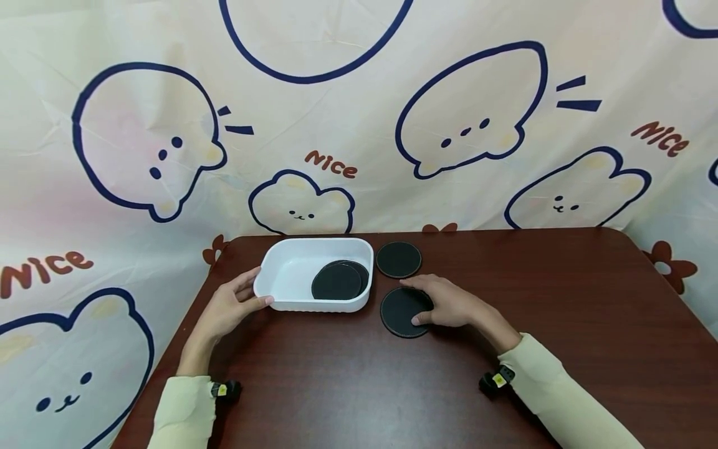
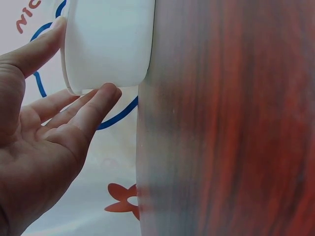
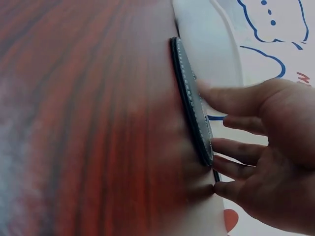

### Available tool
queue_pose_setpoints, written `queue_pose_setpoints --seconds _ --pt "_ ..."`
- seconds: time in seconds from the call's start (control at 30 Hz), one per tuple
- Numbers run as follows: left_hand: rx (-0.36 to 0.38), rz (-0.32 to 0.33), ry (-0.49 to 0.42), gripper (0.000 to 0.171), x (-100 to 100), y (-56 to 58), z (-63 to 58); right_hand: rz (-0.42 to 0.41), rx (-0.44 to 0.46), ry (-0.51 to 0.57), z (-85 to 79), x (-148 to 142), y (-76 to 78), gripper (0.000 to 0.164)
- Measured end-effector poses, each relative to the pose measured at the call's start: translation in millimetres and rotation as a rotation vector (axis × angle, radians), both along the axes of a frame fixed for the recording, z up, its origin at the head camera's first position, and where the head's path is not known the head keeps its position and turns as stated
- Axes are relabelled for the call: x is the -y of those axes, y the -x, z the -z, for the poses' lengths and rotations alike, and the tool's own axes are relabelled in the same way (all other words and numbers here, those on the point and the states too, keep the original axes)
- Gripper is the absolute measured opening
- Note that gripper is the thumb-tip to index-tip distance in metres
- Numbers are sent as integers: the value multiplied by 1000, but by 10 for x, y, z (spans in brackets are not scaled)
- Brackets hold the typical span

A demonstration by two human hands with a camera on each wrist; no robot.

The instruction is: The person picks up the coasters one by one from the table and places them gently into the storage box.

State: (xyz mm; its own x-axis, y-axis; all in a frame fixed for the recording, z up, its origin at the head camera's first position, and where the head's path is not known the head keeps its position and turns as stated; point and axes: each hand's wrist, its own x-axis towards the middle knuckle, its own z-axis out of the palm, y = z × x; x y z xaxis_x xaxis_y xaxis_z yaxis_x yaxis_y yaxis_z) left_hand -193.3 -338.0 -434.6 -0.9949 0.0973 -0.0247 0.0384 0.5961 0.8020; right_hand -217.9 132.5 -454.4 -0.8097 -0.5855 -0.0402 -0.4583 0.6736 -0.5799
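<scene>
A big pale cloth (image 1: 381, 125) hangs past both hands, with blue bear shapes, red flowers and the word "Nice" on it; the brown table (image 1: 348, 386) is under both hands, and its top is shiny; two light sleeves (image 1: 561, 393) cover the arms behind the hands.

The white tub (image 1: 314, 306) sits between the hands, closer to the left one, near the far edge of the table; the left hand (image 1: 230, 305) grips the tub at its left end, thumb on the rim and fingers round the side; the right hand (image 1: 445, 304) is bent over the round black near coaster (image 1: 402, 312) and holds it, with the thumb on top and the fingers at its edge; I cannot tell if it is one coaster or two.

The far coaster (image 1: 399, 259) lies flat on the table, just past the right fingertips, beside the tub; more black coasters (image 1: 336, 282) lie inside the tub, at the end closer to the right hand, one partly on top of another; a little black camera (image 1: 227, 391) is on each wrist, just behind the hand.
</scene>
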Motion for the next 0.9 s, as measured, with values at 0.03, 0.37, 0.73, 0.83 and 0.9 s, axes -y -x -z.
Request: queue_pose_setpoints --seconds 0.03,0.37,0.73,0.83,0.9 --pt "0 -1 -2 88 0 -2 3 -1 -7 7 2 4 -1 81" --pt "-1 17 -8 88 18 15 25 25 -75 85 -37 18 16 83" --pt "4 14 2 88 7 19 5 -25 -25 -36 8 35 5 80" --pt "6 8 7 88 2 19 7 -30 -34 -32 16 41 6 77" --pt "8 9 11 88 3 13 9 -27 -29 -25 23 44 8 77"
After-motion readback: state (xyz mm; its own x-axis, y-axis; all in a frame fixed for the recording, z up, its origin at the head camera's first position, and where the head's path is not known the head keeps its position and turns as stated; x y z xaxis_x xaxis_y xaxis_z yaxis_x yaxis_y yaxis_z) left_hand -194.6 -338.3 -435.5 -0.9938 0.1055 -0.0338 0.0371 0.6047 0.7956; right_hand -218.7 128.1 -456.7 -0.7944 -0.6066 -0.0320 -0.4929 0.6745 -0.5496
